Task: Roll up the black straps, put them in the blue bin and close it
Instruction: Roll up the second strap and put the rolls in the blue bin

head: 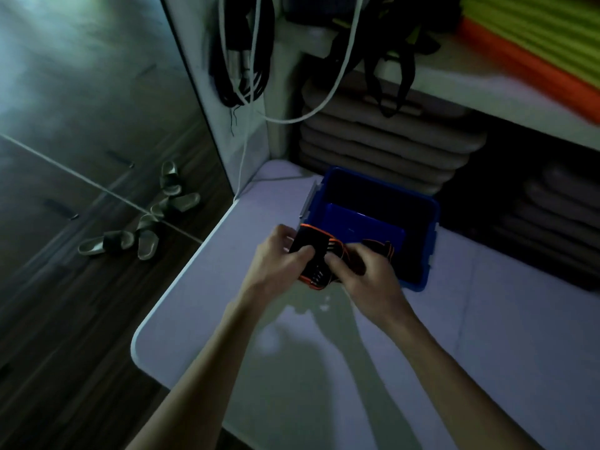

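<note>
A black strap with orange edging (316,254) is bundled into a loose roll above the near left corner of the blue bin (422,209). My left hand (279,258) grips the roll from the left, thumb on top. My right hand (367,274) holds the strap's right side, and a loose end (381,246) trails into the bin. The bin stands open on the white table (487,336), with a blue lid or panel (360,227) lying inside it. Its dark interior hides any other contents.
Black cables and a white cord (341,76) hang from the wall behind the table. Stacked grey cushions (389,147) fill the shelf behind the bin. More black straps (389,79) dangle from the upper shelf. Several sandals (146,228) lie on the dark floor to the left.
</note>
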Demonstrator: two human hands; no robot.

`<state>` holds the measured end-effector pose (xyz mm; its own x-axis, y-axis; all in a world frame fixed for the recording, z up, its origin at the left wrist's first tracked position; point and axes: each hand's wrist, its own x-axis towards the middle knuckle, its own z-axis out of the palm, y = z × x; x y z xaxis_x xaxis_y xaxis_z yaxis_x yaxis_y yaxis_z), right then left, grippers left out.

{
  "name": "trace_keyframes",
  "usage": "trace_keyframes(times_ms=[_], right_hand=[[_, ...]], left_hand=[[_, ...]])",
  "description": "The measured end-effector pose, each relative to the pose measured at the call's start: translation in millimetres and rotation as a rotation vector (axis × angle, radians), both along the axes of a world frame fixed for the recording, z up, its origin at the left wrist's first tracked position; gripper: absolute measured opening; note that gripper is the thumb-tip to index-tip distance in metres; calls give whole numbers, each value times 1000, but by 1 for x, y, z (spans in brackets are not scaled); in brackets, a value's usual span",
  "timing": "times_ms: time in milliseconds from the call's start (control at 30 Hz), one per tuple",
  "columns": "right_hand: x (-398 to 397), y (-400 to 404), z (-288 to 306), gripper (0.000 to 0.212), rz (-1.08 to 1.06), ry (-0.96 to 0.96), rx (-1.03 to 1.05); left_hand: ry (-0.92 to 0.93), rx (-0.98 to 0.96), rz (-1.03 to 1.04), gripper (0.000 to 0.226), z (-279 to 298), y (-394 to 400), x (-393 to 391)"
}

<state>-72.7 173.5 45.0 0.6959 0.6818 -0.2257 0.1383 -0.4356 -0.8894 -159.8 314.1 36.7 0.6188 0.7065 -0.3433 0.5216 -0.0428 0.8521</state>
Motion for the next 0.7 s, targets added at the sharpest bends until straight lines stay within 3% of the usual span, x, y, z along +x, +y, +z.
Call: trace_keyframes(times_ms=[167, 400, 533, 700], right_hand=[[58, 2, 27, 18, -101, 73, 6], [109, 12, -23, 21, -97, 153, -254], [112, 22, -51, 20, -72, 158, -333], [112, 35, -67, 23, 26, 33, -395]], left_hand=[[39, 47, -117, 34, 20, 7, 71], [287, 237, -507, 49, 1, 8, 125], [432, 258, -554, 45, -17, 10, 136], [537, 271, -578, 37, -36, 14, 141]])
